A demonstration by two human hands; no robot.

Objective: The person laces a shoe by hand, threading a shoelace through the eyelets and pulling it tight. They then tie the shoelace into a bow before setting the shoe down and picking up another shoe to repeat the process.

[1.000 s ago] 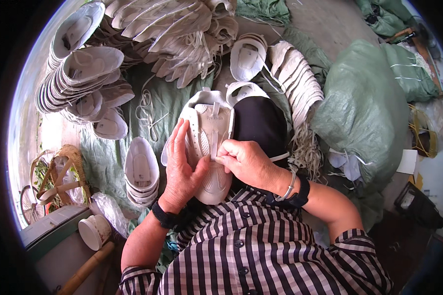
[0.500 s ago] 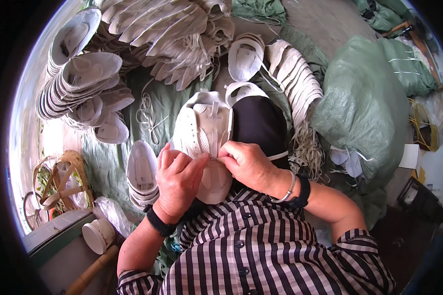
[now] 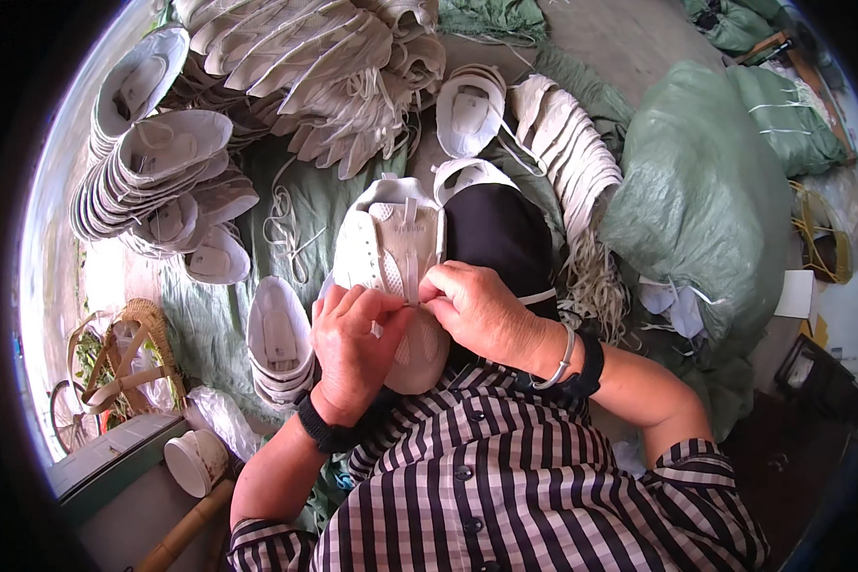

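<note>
A white shoe upper (image 3: 377,243) with a mesh tongue lies on my lap, its toe toward me. My left hand (image 3: 351,336) is closed in a pinch over its middle, just below the tongue (image 3: 408,227). My right hand (image 3: 477,307) pinches at the same spot from the right, its fingertips almost touching those of the left. Whatever thin piece lies between the fingers is too small to make out. Another white upper (image 3: 472,174) shows beyond my dark-covered knee (image 3: 499,234).
Stacked white uppers (image 3: 148,157) stand at the left, with a large heap (image 3: 305,57) at the back. A row of uppers (image 3: 564,133) and bundled laces (image 3: 596,297) lie right of my knee, beside a bulging green sack (image 3: 701,210). Nested uppers (image 3: 279,329) sit near my left wrist.
My left hand has turned and lifted slightly, its fingertips closing in on the right hand's. My right hand has shifted a little up and left. The upper stays on my lap.
</note>
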